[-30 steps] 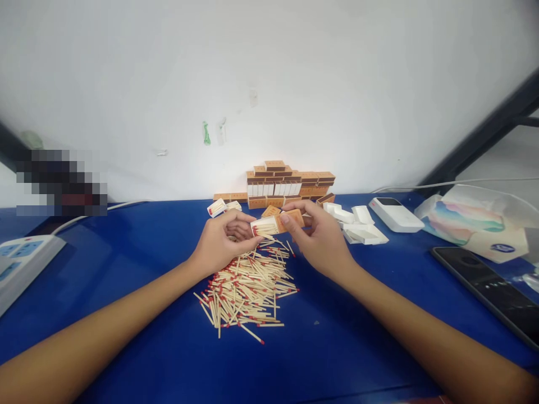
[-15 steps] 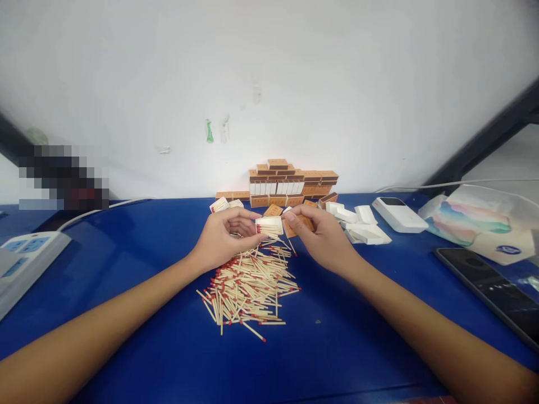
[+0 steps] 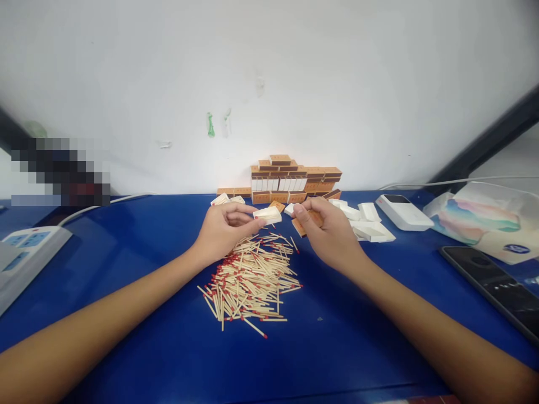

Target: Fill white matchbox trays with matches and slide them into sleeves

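My left hand (image 3: 225,227) grips a small white matchbox tray (image 3: 269,215) between thumb and fingers, holding it tilted above the far end of the match pile. Some matches lie in the tray, red heads toward my palm. My right hand (image 3: 330,227) is closed, thumb pressed against the fingers; whatever is between them is hidden. Orange matchbox sleeves (image 3: 300,227) show beside and under it, partly covered. Loose red-tipped matches (image 3: 252,280) spread in a heap on the blue table (image 3: 357,348). Behind my left hand sit filled trays (image 3: 219,199).
Stacked orange matchboxes (image 3: 278,196) stand against the wall. Empty white trays (image 3: 370,230) lie right of my right hand, near a white device (image 3: 404,212), a dark phone (image 3: 492,286) and a plastic packet (image 3: 475,219). A power strip (image 3: 33,252) is at the left.
My right hand has drawn away to the right from the tray. The tray in my left hand has tilted, so fewer of its matches show.
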The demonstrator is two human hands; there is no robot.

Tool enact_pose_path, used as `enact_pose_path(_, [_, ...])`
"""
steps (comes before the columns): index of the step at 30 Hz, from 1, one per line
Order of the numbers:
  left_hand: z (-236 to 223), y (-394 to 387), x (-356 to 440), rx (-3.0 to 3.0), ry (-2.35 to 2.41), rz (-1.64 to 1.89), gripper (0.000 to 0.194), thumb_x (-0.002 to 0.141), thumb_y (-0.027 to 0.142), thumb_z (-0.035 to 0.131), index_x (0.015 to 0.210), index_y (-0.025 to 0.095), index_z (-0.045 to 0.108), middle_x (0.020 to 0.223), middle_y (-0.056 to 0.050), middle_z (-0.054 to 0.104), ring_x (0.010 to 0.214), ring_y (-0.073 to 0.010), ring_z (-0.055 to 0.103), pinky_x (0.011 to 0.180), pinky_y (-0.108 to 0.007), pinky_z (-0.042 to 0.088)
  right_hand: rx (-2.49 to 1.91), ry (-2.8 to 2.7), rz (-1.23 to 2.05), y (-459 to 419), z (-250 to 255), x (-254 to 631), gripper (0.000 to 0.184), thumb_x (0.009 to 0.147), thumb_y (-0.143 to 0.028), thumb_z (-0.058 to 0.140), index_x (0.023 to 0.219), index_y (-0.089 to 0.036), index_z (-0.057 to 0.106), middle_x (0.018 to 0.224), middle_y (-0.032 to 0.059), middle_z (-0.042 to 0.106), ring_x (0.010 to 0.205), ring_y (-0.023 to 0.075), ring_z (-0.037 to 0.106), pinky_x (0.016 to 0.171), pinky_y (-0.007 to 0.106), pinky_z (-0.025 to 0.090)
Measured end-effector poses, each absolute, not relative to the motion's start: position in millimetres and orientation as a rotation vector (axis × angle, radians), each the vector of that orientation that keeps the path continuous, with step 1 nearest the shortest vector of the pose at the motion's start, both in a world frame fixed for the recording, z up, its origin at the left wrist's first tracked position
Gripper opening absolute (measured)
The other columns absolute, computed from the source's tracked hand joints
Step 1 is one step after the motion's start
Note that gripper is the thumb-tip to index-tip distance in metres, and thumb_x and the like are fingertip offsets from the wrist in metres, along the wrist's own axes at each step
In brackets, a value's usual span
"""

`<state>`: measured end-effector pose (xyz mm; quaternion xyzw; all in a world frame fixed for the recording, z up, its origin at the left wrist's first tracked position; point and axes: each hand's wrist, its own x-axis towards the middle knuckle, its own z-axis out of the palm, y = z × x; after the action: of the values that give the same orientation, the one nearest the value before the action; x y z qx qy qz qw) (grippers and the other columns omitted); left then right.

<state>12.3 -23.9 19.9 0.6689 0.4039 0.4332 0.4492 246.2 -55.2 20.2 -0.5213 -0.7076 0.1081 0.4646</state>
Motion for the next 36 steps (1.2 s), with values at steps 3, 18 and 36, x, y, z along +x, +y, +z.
enact_pose_path(3, [24, -26, 13, 1.779, 0.988, 1.078, 0.038, 0.073, 0.036, 0.089, 0.101, 0.015, 0.075, 0.079, -0.006, 0.079, 0.064, -0.016, 0.072, 0.061, -0.027, 0.06, -1.285, -1.721, 0.275, -54, 19, 248, 0.033, 0.102, -0.046, 0.055, 0.08, -0.023, 0.062, 0.081, 0.0029, 0.063, 0.081, 0.0216, 0.058, 0.077, 0.037, 0.043])
enact_pose_path(18, [20, -39, 19, 1.8, 0.902, 1.112, 0.038, 0.075, 0.035, 0.088, 0.106, 0.016, 0.076, 0.078, -0.005, 0.078, 0.064, -0.0158, 0.07, 0.059, -0.027, 0.059, -1.157, -1.621, 0.641, -62, 23, 239, 0.026, 0.102, -0.049, 0.053, 0.105, -0.026, 0.064, 0.095, 0.0057, 0.068, 0.089, 0.0235, 0.062, 0.068, 0.036, 0.048])
enact_pose_path(36, [21, -45, 21, 1.742, 0.808, 1.056, 0.033, 0.072, 0.032, 0.091, 0.095, 0.018, 0.073, 0.073, -0.002, 0.077, 0.062, -0.0172, 0.073, 0.059, -0.029, 0.061, -1.072, -1.477, 1.019, -68, 28, 232, 0.025, 0.098, -0.048, 0.06, 0.102, -0.024, 0.067, 0.093, 0.0022, 0.063, 0.059, 0.0116, 0.047, 0.043, 0.024, 0.035])
